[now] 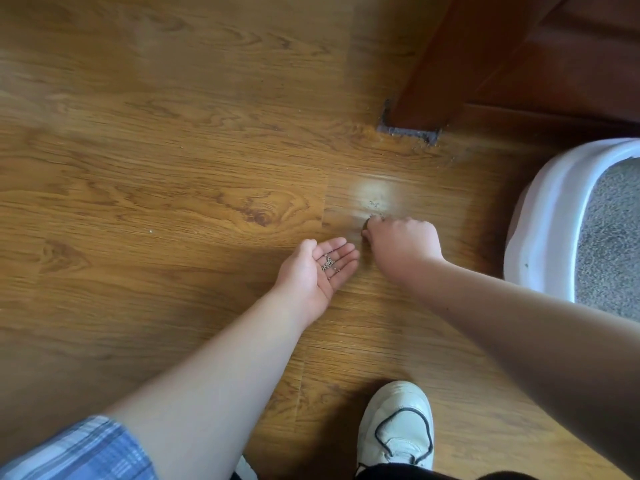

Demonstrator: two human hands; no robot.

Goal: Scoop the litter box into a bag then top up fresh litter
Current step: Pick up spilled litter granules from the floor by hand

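A white litter box [540, 216] with grey litter [613, 237] inside stands at the right edge of the wooden floor. My left hand [318, 271] lies palm up just above the floor, with a small heap of grey litter grains [329, 262] cupped in its palm. Just to its right, my right hand [401, 244] reaches down, fingers curled, and pinches at spilled grains on the floor. A few loose grains [374, 203] lie on the floor just beyond its fingertips.
A dark brown wooden door frame [433, 81] stands at the upper right, with scattered grains [415, 145] at its base. A single grain [151, 231] lies far left. My white shoe [398, 424] is planted near the bottom centre.
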